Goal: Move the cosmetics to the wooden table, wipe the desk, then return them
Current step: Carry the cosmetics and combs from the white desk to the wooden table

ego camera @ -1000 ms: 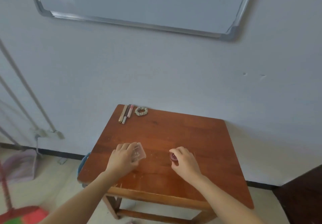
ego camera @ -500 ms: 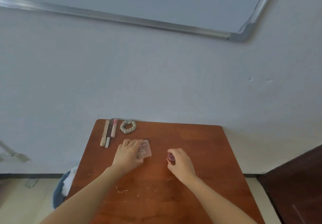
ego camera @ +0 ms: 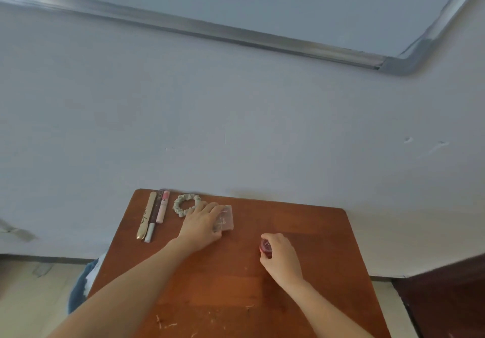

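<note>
Head view, left hand [ego camera: 202, 228] clasping clear case [ego camera: 227, 219] near back edge of wooden table [ego camera: 309, 222], right hand [ego camera: 282, 257] pinching round red jar [ego camera: 265, 247], open wood rightward.

A pale, plain wall [ego camera: 236, 127] is filling most of the frame, with soft, even light falling across it. Along the top, a whiteboard [ego camera: 262, 1] is hanging, its silver metal frame [ego camera: 210, 31] slanting down to a grey corner piece [ego camera: 401, 65] at the upper right. Two small chipped marks [ego camera: 408, 140] are showing on the wall at the right. At the bottom centre, a reddish-brown wooden table [ego camera: 301, 272] is standing against the wall. A dark baseboard [ego camera: 52, 259] is running along the lower left above a pale floor [ego camera: 31, 298]. A blue object [ego camera: 78, 287] is peeking out beside the table's left edge. Dark wooden furniture [ego camera: 446, 298] is occupying the lower right corner.
</note>
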A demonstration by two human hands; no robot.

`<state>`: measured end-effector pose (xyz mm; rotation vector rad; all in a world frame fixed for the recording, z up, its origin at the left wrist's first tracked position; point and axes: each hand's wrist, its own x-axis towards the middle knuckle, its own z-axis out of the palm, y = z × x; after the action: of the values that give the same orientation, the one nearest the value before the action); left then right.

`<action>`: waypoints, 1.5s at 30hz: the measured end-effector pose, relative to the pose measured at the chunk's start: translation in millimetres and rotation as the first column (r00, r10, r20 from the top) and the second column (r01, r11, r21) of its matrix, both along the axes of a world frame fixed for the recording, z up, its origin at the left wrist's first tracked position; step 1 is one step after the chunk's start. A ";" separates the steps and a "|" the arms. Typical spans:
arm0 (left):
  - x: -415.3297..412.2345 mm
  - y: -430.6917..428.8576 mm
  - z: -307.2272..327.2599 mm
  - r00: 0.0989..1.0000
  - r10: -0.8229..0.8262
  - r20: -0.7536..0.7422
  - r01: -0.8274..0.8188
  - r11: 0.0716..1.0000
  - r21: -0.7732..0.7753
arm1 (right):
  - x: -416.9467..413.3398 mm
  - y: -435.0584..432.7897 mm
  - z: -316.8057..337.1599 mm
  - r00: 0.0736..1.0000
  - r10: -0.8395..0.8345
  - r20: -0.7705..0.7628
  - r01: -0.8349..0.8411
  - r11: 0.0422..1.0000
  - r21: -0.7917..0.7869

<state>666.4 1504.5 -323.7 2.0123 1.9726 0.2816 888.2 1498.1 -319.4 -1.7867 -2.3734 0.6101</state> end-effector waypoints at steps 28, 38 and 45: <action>-9.4 30.5 -16.8 0.997 0.005 0.073 -0.018 0.983 0.185 | -75.5 88.3 -21.2 0.982 0.093 -0.163 -0.082 0.994 0.076; -13.3 -2.7 -1.0 0.997 0.081 0.010 -0.082 0.994 0.079 | -39.4 63.7 5.2 0.992 0.094 -0.082 -0.080 0.985 0.152; -7.9 -31.9 21.0 0.997 0.064 -0.053 -0.058 0.993 0.104 | -20.5 34.5 21.6 0.995 0.090 0.031 -0.095 0.966 0.242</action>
<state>658.5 1472.6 -302.7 2.0451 2.0966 0.3509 867.6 1532.6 -297.8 -1.5937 -2.4332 0.2946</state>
